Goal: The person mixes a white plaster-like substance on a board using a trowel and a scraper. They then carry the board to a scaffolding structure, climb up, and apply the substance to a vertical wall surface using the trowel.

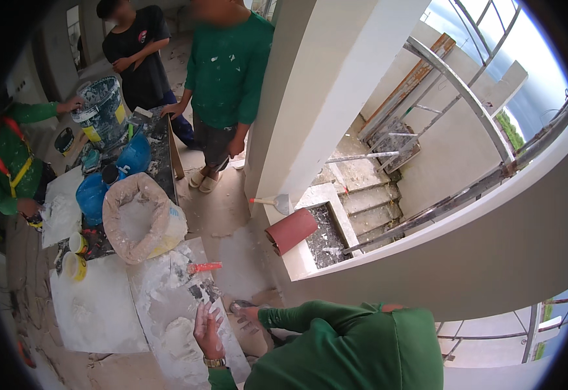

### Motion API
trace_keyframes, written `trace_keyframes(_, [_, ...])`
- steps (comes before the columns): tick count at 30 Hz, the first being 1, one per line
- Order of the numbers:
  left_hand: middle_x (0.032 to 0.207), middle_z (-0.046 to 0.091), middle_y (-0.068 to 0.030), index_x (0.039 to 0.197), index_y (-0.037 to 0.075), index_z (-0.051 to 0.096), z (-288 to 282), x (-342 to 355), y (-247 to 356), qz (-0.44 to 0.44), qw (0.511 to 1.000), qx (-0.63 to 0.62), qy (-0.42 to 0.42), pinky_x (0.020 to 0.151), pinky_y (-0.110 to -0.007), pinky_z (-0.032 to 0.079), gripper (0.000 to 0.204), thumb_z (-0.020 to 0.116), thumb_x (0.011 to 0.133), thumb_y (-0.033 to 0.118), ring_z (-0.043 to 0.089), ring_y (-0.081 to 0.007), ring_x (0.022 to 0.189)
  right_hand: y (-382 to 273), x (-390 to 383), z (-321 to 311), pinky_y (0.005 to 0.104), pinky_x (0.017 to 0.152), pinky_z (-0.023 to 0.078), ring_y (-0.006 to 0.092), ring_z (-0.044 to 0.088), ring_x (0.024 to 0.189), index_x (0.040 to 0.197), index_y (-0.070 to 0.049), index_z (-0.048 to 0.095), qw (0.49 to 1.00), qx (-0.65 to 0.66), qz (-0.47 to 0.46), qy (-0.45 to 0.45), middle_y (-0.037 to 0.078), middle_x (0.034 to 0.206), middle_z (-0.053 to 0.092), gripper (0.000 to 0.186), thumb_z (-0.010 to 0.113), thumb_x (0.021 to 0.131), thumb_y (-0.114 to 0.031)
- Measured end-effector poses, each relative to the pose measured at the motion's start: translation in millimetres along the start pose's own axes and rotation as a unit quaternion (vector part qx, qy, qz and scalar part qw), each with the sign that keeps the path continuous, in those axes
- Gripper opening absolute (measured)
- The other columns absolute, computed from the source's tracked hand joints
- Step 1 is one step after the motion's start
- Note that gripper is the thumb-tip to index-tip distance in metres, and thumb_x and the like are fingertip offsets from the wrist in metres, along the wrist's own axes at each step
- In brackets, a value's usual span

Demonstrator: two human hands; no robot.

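Observation:
My left hand (209,329), with a watch on the wrist, is held over the plaster-smeared pale board (186,351). Its fingers are spread, with nothing in them. To its right, my right hand (250,318) extends from a green sleeve; its fingers look loose and apart, and I see nothing held in them. A dark grey object, perhaps a shoe, shows beside those fingertips. Farther up the board lies a tool with a red-orange handle (205,266), its working end not clearly visible. Beyond it stands an open bag (177,227) of pale powder.
Blue rounded objects (134,155) and a large splattered bucket (102,117) stand farther back. A putty knife (280,203) and a reddish-brown roll (292,231) rest on the ledge beside the pillar (316,84). Three people stand around the far end; one touches the bucket.

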State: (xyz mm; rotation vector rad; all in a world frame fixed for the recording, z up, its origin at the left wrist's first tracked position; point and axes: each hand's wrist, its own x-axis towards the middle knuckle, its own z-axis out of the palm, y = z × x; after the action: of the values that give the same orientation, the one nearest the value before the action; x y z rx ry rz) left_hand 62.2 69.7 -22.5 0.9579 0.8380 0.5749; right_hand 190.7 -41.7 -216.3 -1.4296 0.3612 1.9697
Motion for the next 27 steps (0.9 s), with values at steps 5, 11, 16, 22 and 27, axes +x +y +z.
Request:
trace_keyframes(5, [0.137, 0.054, -0.0215, 0.145, -0.005, 0.037, -85.6, -96.1, -7.0, 0.022, 0.999, 0.035, 0.018, 0.077, -0.033, 0.057, 0.062, 0.061, 0.097, 0.025, 0.067, -0.0282, 0.105, 46.9, -19.3, 46.4, 0.0502, 0.093, 0.038, 0.0277, 0.055, 0.109, 0.134, -0.013, 0.051, 0.994, -0.022, -0.093, 0.043, 0.010, 0.124, 0.056, 0.076, 0.052, 0.087, -0.072])
trace_keyframes(11, [0.128, 0.061, -0.0160, 0.141, -0.002, 0.045, -191.2, -193.7, -31.7, 0.001, 0.995, 0.097, 0.029, 0.073, -0.030, 0.056, 0.056, 0.062, 0.097, 0.026, 0.068, -0.0232, 0.099, 132.1, 45.6, 30.7, 0.0398, 0.088, 0.045, 0.0243, 0.058, 0.100, 0.130, -0.010, 0.056, 0.900, -0.077, -0.407, 0.135, 0.009, 0.116, 0.061, 0.058, 0.057, 0.093, -0.054])
trace_keyframes(16, [0.124, 0.064, -0.0150, 0.137, -0.001, 0.050, -288.1, -202.6, -82.0, 0.054, 0.965, 0.201, 0.157, 0.071, -0.028, 0.056, 0.051, 0.062, 0.097, 0.026, 0.069, -0.0222, 0.097, 132.1, -27.8, 71.4, 0.0451, 0.086, 0.048, 0.0277, 0.060, 0.107, 0.137, -0.011, 0.051, 0.923, 0.012, -0.345, 0.167, 0.011, 0.127, 0.059, 0.063, 0.058, 0.093, -0.056])
trace_keyframes(22, [0.113, 0.066, -0.0173, 0.120, -0.004, 0.058, -380.2, -121.3, -101.7, 0.018, 0.903, 0.351, 0.246, 0.081, -0.033, 0.052, 0.059, 0.058, 0.095, 0.049, 0.066, -0.0213, 0.099, 127.9, 17.0, 80.1, 0.0426, 0.083, 0.050, 0.0248, 0.062, 0.100, 0.133, -0.009, 0.056, 0.914, -0.015, -0.343, 0.216, 0.011, 0.117, 0.063, 0.067, 0.052, 0.092, -0.062])
trace_keyframes(27, [0.096, 0.066, -0.0135, 0.102, -0.002, 0.065, -397.1, -47.6, -75.2, -0.106, 0.882, 0.446, 0.111, 0.073, -0.035, 0.050, 0.072, 0.054, 0.089, 0.068, 0.061, -0.0195, 0.077, 135.9, 100.6, 47.4, 0.0456, 0.088, 0.049, 0.0299, 0.062, 0.102, 0.135, -0.008, 0.055, 0.881, -0.111, -0.379, 0.259, 0.016, 0.116, 0.063, 0.073, 0.043, 0.094, -0.067])
